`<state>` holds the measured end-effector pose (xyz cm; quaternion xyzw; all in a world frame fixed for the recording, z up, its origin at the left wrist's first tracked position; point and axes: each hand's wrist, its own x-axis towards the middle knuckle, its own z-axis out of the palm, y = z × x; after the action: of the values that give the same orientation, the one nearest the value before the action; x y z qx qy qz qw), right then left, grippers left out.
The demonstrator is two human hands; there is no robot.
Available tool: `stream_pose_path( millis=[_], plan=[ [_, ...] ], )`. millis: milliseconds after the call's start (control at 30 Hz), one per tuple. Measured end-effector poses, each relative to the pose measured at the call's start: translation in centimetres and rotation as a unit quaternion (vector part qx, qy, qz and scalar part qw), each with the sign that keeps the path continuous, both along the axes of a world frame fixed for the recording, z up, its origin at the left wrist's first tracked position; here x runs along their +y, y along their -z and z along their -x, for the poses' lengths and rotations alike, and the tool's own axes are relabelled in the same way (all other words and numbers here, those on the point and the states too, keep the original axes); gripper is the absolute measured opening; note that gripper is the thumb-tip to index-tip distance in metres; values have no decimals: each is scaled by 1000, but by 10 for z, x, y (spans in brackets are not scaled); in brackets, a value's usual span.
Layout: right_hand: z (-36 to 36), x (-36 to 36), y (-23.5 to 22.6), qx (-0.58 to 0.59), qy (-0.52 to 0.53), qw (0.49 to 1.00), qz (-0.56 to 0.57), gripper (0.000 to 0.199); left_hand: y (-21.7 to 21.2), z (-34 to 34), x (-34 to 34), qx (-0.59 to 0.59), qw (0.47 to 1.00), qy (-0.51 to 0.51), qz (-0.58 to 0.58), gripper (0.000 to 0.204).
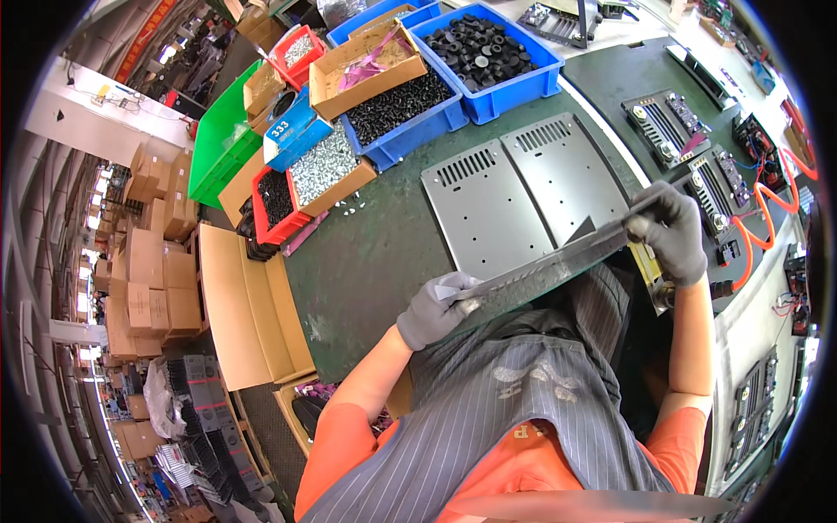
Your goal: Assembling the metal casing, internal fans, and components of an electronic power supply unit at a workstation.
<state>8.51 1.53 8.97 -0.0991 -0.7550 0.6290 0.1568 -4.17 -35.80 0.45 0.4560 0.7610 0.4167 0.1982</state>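
My left hand and right hand, both gloved, are closed on opposite ends of a long metal panel, held edge-up above the counter. At twelve o'clock lie two vented plates. I judge the thin edge could slip through the gloves and strike them.

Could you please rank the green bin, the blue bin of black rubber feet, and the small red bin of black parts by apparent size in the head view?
1. Blue bin of black rubber feet
2. Green bin, partly covered, so unsure against the blue
3. Small red bin of black parts
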Motion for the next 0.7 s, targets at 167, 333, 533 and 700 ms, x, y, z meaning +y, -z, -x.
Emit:
stream_pose_path(
  millis=[167, 333, 533, 700],
  plan=[
    [-2, -14, -7, 59, 104, 985, -121, 39, 1, -6, 17, 103, 994, -33, -19, 31],
    [-106, 2, 2, 335, 400, 819, -238, 29, 4, -34, 1, 95, 962, -241, -92, 24],
    [-159, 131, 63, -194, 523, 763, -325, 55, 0, -48, 4, 75, 984, -155, -36, 13],
    [-154, 166, 114, -269, 372, 807, -371, 67, -17, -69, 45, 24, 998, 28, -42, 14]
  ],
)
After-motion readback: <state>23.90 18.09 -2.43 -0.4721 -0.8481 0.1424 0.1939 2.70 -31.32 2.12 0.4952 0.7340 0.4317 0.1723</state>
